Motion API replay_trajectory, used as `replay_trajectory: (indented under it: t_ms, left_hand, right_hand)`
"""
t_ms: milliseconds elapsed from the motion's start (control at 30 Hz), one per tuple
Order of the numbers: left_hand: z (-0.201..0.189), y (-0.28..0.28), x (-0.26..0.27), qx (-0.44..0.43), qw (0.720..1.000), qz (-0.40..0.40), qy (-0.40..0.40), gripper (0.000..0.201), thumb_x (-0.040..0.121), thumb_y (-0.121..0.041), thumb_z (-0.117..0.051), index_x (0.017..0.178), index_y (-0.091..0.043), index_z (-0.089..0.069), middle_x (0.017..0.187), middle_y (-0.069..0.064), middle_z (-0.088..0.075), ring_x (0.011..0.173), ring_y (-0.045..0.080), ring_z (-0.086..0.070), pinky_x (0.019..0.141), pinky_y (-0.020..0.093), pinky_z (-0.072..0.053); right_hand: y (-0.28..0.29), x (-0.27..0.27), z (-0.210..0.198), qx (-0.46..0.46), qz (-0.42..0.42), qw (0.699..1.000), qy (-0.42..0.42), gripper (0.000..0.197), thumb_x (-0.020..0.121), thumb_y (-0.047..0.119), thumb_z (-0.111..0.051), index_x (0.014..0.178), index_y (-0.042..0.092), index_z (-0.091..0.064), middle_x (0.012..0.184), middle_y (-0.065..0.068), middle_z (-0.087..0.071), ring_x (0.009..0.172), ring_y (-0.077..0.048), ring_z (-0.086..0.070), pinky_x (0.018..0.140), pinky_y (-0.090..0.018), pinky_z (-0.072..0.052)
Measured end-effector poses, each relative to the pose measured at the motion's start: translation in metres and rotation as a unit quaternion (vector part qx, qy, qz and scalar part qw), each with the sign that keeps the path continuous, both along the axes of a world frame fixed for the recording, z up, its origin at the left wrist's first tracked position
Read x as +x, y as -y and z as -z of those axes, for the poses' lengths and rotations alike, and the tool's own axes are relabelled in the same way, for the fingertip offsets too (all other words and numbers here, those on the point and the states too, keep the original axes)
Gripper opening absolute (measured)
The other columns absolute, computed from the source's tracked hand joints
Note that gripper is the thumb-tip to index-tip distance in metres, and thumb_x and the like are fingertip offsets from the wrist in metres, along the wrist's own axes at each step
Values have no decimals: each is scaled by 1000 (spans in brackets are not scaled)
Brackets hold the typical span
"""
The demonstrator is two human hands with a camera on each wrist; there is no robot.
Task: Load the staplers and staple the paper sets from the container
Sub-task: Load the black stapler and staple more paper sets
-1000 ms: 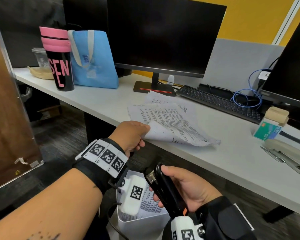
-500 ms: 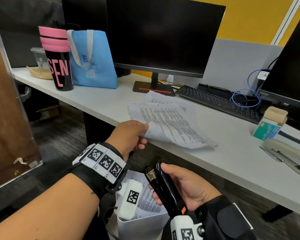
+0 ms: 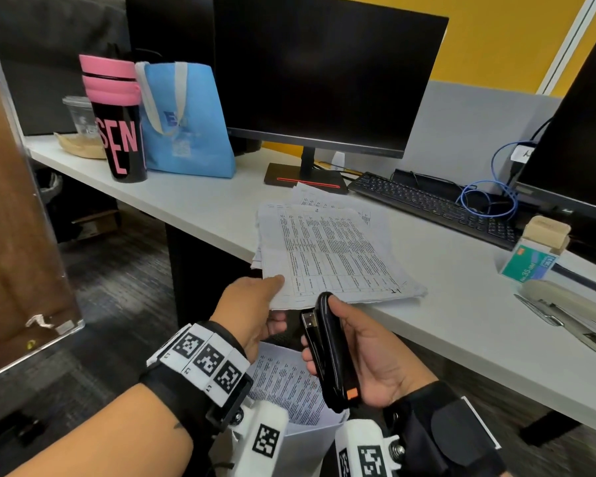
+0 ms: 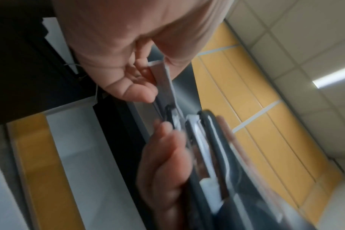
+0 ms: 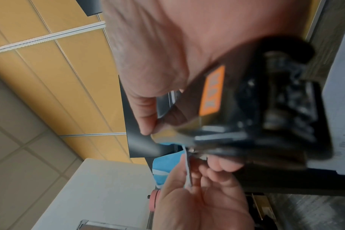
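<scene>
My left hand [image 3: 255, 304] pinches the near corner of a printed paper set [image 3: 331, 256] that lies over the desk's front edge; the left wrist view shows the thumb and fingers clamped on the paper set's edge [image 4: 165, 80]. My right hand [image 3: 369, 352] grips a black stapler [image 3: 331, 352] upright, its nose just below that corner. Blurred in the right wrist view are the black stapler [image 5: 256, 109] with its orange label and the paper set's edge [image 5: 187, 169]. A white container [image 3: 310, 442] with more printed sheets stands below my hands.
On the desk [image 3: 200, 204] stand a monitor [image 3: 324, 74], a keyboard [image 3: 434, 204], a blue bag [image 3: 183, 122], a pink-and-black tumbler [image 3: 117, 122], a green staple box [image 3: 530, 263] and a beige stapler [image 3: 572, 308] at the right. A second monitor [image 3: 578, 139] stands far right.
My right hand has raised the black stapler toward the paper corner. My left hand keeps its pinch and the paper set has shifted slightly nearer the desk edge.
</scene>
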State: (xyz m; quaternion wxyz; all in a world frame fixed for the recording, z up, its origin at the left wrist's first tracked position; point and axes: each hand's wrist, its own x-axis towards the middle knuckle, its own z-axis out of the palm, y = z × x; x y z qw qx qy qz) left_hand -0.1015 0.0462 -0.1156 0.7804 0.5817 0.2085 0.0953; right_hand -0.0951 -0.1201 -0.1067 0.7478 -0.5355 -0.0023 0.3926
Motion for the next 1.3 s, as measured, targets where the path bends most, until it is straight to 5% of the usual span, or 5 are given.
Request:
replay_trajectory:
  t_ms: [367,733,1100,1200,1300]
  left_hand:
    - [4,-9,5,73,997,2,25,22,94,-19,-60,98,3,-63,77,17,-59,50,16,-47,49,25,-40]
    - [3,-2,0,49,997,55,19,14,92,-16,-63,97,-5,-69,83,16,-67,59,22,-53,43,24,-37]
    - [-21,9,-16,-73,975,202,-57,33,82,-40,-73,100,-13,-69,86,12,-69,62,23,-59,66,36,-56]
    - [-23,14,-13,-95,977,180,-59,24,83,-35,-73,93,-13,-68,77,9,-69,56,20,-58,57,32,-56]
    - [-24,19,-12,-104,981,154,-62,23,87,-34,-70,92,-12,-66,69,6,-64,47,16,-51,46,26,-50]
  right_hand:
    - [-19,-8,-13,15,21,999,-27,45,77,43,-68,88,0,-66,74,-17,-61,62,-25,-62,59,-31,-56]
    - [-27,4,-16,-7,83,997,-7,38,77,37,-70,92,3,-63,67,-16,-62,60,-23,-60,58,-31,-54]
    - [-28,4,-13,10,72,997,7,24,94,33,-56,99,10,-64,71,-12,-70,60,-21,-70,52,-25,-50]
    - [-31,5,-13,28,87,996,3,30,93,31,-58,113,8,-65,102,-23,-69,88,-35,-70,57,-29,-56]
    - [-34,5,-10,22,111,994,9,43,83,31,-69,118,6,-65,117,-28,-63,112,-45,-59,83,-42,-54]
